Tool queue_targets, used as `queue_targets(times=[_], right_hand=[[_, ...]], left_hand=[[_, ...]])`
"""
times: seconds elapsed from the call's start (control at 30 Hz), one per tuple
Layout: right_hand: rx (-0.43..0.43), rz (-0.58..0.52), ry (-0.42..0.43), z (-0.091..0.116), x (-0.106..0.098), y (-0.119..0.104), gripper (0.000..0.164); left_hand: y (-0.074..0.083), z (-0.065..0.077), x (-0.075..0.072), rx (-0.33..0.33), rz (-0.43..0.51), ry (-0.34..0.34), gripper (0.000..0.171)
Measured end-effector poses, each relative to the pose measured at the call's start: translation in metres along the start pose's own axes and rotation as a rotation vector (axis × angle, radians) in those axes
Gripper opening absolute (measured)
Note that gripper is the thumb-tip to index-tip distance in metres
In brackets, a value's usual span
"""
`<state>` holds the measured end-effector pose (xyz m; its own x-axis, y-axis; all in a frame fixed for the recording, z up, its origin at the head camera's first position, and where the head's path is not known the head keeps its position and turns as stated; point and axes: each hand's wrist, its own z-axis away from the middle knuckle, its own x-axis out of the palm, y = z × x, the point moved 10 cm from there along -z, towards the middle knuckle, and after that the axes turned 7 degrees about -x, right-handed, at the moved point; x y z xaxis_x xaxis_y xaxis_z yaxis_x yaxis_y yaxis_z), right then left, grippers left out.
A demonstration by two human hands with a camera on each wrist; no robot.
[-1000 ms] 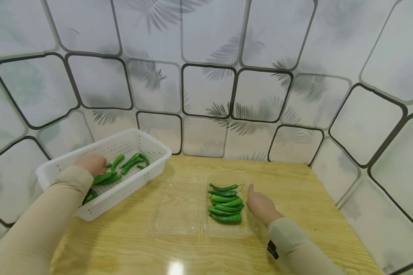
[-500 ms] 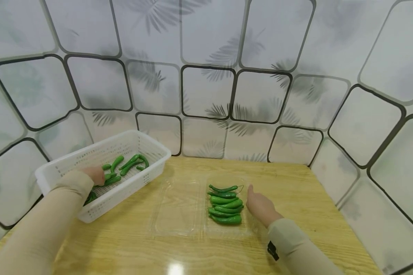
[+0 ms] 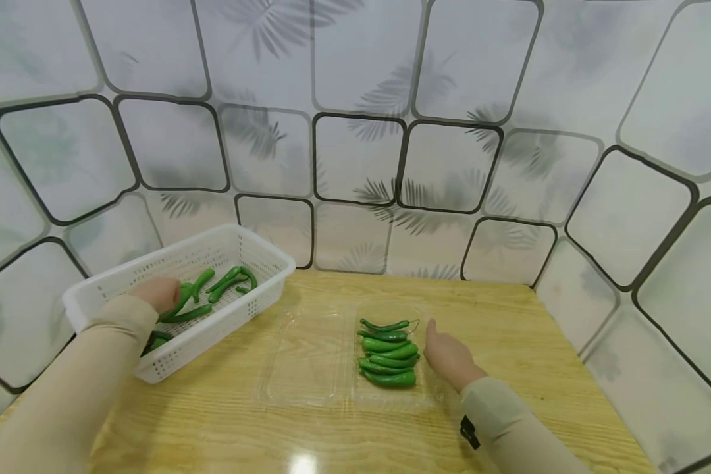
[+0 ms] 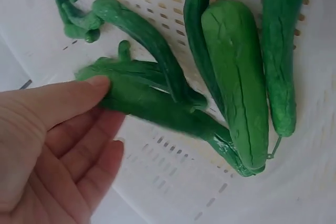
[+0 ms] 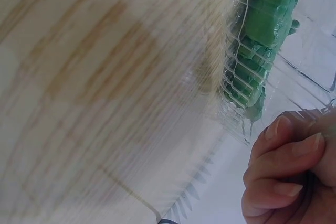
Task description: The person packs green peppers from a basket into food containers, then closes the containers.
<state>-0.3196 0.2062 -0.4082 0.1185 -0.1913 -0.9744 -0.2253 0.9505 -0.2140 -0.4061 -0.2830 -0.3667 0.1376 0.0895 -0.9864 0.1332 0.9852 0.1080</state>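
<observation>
My left hand (image 3: 158,293) reaches into the white basket (image 3: 266,263) at the left. In the left wrist view its thumb and fingers pinch a green chili pepper (image 4: 152,106), with other peppers lying around it. Curled fingers of my right hand (image 5: 286,169) are at the edge of a clear plastic clamshell box (image 3: 391,399), in the right wrist view; the contact is partly hidden. A row of several green peppers (image 3: 389,362) lies in the box's right half. The left half (image 3: 305,355) lies flat beside it.
The wooden table (image 3: 213,434) carries both the box and the basket. Patterned wall covering (image 3: 355,158) rises behind the table and on both sides. Several loose peppers (image 3: 231,280) lie near the basket's right end.
Inside the basket, my left hand has shifted among the peppers, and a pepper now tilts up beside its fingers. My right hand and the row in the box have stayed in place.
</observation>
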Motion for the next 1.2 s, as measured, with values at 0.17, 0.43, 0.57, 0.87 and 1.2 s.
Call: queue_targets(times=[0.17,0.43,0.57,0.87,1.2], right_hand=[[0.013,-0.009,0.001,0.0,-0.001,0.001,0.06],[0.026,0.0,0.0,0.001,-0.002,0.001,0.06],[0.025,-0.009,0.006,0.002,-0.002,0.001,0.06],[0.018,-0.011,0.013,0.001,-0.001,0.001,0.06],[0.011,-0.011,0.017,0.002,-0.002,-0.001,0.058]], left_hand=[[0.004,0.002,-0.014,-0.013,0.073,0.058,0.015],[0.008,0.006,-0.029,0.022,0.087,0.136,0.021],[0.009,0.007,-0.035,0.029,0.089,0.181,0.019],[0.017,0.015,-0.053,0.017,0.11,0.239,0.021],[0.023,0.02,-0.068,0.041,0.174,0.279,0.029]])
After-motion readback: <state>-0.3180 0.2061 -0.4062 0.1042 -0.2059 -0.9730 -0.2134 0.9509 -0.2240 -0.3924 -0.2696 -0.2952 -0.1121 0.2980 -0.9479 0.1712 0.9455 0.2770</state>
